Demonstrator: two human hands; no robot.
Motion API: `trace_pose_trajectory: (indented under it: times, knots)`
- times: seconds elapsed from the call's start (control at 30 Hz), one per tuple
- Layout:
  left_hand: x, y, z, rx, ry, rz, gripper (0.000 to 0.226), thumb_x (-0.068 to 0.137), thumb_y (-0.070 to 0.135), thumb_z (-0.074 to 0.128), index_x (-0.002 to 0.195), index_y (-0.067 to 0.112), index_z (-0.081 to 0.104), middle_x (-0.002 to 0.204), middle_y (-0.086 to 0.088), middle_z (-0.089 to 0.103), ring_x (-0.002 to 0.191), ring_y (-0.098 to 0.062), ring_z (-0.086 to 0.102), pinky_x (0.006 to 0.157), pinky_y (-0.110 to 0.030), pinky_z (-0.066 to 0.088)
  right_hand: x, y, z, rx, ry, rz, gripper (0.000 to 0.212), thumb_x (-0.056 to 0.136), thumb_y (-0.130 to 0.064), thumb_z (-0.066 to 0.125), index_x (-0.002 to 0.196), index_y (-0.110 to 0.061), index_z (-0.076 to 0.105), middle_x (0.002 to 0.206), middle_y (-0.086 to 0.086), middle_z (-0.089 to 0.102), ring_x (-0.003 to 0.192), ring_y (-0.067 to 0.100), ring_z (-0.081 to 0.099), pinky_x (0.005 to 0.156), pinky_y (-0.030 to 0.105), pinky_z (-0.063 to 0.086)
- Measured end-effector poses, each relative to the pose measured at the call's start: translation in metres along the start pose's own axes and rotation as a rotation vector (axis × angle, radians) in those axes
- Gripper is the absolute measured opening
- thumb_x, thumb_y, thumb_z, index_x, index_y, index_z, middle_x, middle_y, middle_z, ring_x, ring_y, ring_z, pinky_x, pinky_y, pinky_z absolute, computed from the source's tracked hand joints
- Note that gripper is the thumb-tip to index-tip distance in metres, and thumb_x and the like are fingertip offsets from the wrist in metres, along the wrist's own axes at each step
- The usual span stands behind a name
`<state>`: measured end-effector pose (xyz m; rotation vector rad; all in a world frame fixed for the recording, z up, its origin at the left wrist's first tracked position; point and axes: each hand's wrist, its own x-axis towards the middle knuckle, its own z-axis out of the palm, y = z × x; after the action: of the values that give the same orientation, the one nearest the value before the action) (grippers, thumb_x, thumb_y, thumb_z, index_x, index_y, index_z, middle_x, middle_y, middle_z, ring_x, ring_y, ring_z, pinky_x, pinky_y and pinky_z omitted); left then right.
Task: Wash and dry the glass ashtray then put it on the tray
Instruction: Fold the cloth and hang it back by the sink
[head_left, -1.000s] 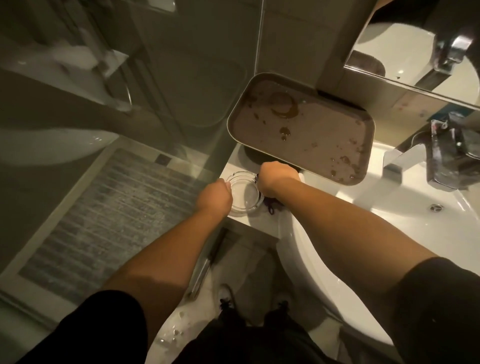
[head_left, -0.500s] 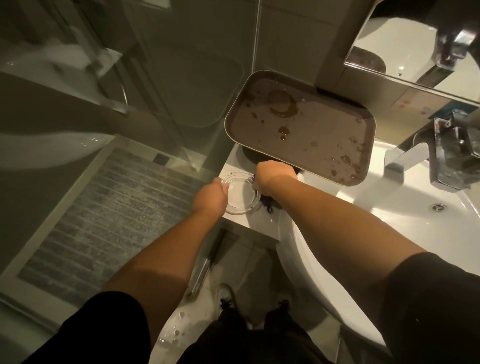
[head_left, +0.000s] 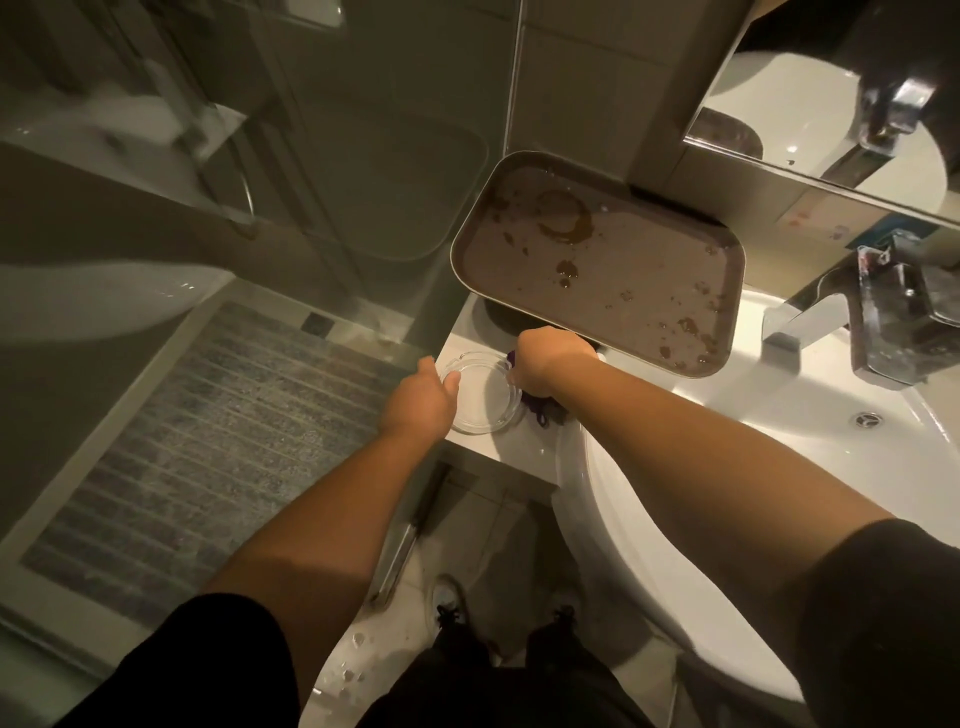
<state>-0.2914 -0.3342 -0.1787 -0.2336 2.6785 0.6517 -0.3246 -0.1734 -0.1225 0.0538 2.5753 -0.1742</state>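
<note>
Head view:
Glass ashtray (head_left: 480, 396): stands on the white counter ledge (head_left: 524, 446), left of the basin (head_left: 779, 447), just near of the brown tray (head_left: 597, 260).
Left hand (head_left: 423, 402): fingers curl on its left rim.
Right hand (head_left: 545, 358): fist around a purple cloth (head_left: 540, 413), touching the right rim.
Risk: wet glass near the ledge's edge may slip and fall to the floor; the tray has stains.

The left hand (head_left: 423, 397) has loosened on the glass ashtray (head_left: 480, 392), its thumb now lying over the near-left rim; the right hand (head_left: 548, 358) has shifted slightly along the far rim.
</note>
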Motion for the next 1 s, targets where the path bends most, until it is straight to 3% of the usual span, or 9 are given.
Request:
trace_pose_trajectory:
  times: [0.1, 0.23, 0.37, 0.47, 0.57, 0.63, 0.77, 0.93, 1.0]
  knots:
    - [-0.011, 0.003, -0.013, -0.075, 0.065, 0.011, 0.049, 0.102, 0.038, 0.039, 0.139, 0.007, 0.04, 0.132, -0.017, 0.054, 0.116, -0.036, 0.056, 0.088, -0.043, 0.047, -0.018, 0.005, -0.013, 0.012, 0.011, -0.025, 0.019, 0.094, -0.027, 0.058, 0.105, -0.013, 0.066, 0.087, 0.006, 0.065, 0.078, 0.022, 0.063, 0.068, 0.032, 0.052]
    - [-0.035, 0.026, -0.044, -0.296, 0.172, 0.097, 0.04, 0.101, 0.039, 0.038, 0.124, 0.012, 0.054, 0.118, -0.01, 0.063, 0.102, -0.027, 0.059, 0.084, -0.038, 0.048, -0.062, 0.026, -0.042, 0.171, 0.016, -0.13, 0.02, 0.09, -0.026, 0.06, 0.109, -0.021, 0.06, 0.1, 0.005, 0.066, 0.088, 0.022, 0.06, 0.074, 0.034, 0.048]
    - [-0.064, 0.072, -0.074, -0.801, -0.259, -0.02, 0.046, 0.101, 0.049, 0.032, 0.112, 0.013, 0.058, 0.098, -0.008, 0.068, 0.067, -0.017, 0.058, 0.054, -0.026, 0.039, -0.126, 0.043, -0.056, 0.313, 0.101, -0.308, 0.028, 0.092, -0.023, 0.062, 0.118, -0.033, 0.059, 0.092, -0.009, 0.063, 0.077, 0.002, 0.059, 0.067, 0.02, 0.042]
    - [-0.085, 0.09, -0.081, -0.991, -0.561, -0.026, 0.034, 0.098, 0.049, 0.046, 0.096, 0.019, 0.061, 0.084, -0.003, 0.068, 0.067, -0.015, 0.061, 0.053, -0.024, 0.041, -0.16, 0.055, -0.044, 0.188, 0.302, -0.404, 0.047, 0.089, -0.028, 0.069, 0.135, -0.028, 0.054, 0.114, -0.004, 0.062, 0.096, 0.005, 0.053, 0.082, 0.018, 0.044]
    - [-0.106, 0.107, -0.077, -1.083, -0.617, 0.086, 0.01, 0.097, 0.022, 0.055, 0.097, 0.018, 0.065, 0.086, -0.006, 0.066, 0.074, -0.015, 0.061, 0.056, -0.023, 0.044, -0.19, 0.072, -0.032, 0.105, 0.436, -0.399, 0.062, 0.083, -0.034, 0.075, 0.139, -0.024, 0.051, 0.132, 0.001, 0.058, 0.115, 0.018, 0.051, 0.092, 0.027, 0.044]
    - [-0.123, 0.12, -0.075, -1.11, -0.61, 0.136, 0.014, 0.096, 0.013, 0.056, 0.105, 0.019, 0.064, 0.097, -0.009, 0.068, 0.087, -0.019, 0.062, 0.065, -0.026, 0.048, -0.213, 0.085, -0.027, 0.165, 0.497, -0.383, 0.071, 0.079, -0.04, 0.079, 0.139, -0.021, 0.048, 0.136, 0.003, 0.055, 0.118, 0.021, 0.051, 0.096, 0.031, 0.045]
    - [-0.166, 0.144, -0.074, -1.064, -0.626, 0.31, 0.023, 0.095, 0.009, 0.057, 0.114, 0.02, 0.061, 0.107, -0.009, 0.069, 0.097, -0.022, 0.065, 0.074, -0.03, 0.052, -0.262, 0.113, -0.014, 0.568, 0.448, -0.179, 0.085, 0.071, -0.051, 0.081, 0.141, -0.036, 0.036, 0.127, -0.018, 0.045, 0.108, 0.006, 0.053, 0.083, 0.017, 0.051]
    - [-0.217, 0.161, -0.068, -0.98, -0.738, 0.475, 0.028, 0.094, 0.008, 0.059, 0.12, 0.019, 0.059, 0.116, -0.009, 0.066, 0.102, -0.026, 0.067, 0.081, -0.035, 0.057, -0.317, 0.156, 0.005, 0.954, 0.26, -0.097, 0.05, 0.077, -0.048, 0.072, 0.122, -0.051, 0.049, 0.116, -0.021, 0.063, 0.102, -0.004, 0.062, 0.074, 0.011, 0.053]
    - [-0.237, 0.165, -0.06, -0.963, -0.762, 0.51, 0.028, 0.095, 0.007, 0.058, 0.121, 0.019, 0.059, 0.115, -0.007, 0.066, 0.098, -0.023, 0.067, 0.079, -0.033, 0.056, -0.339, 0.173, 0.018, 0.949, 0.213, -0.066, 0.039, 0.082, -0.049, 0.069, 0.12, -0.044, 0.058, 0.113, -0.015, 0.068, 0.102, 0.004, 0.065, 0.083, 0.021, 0.057]
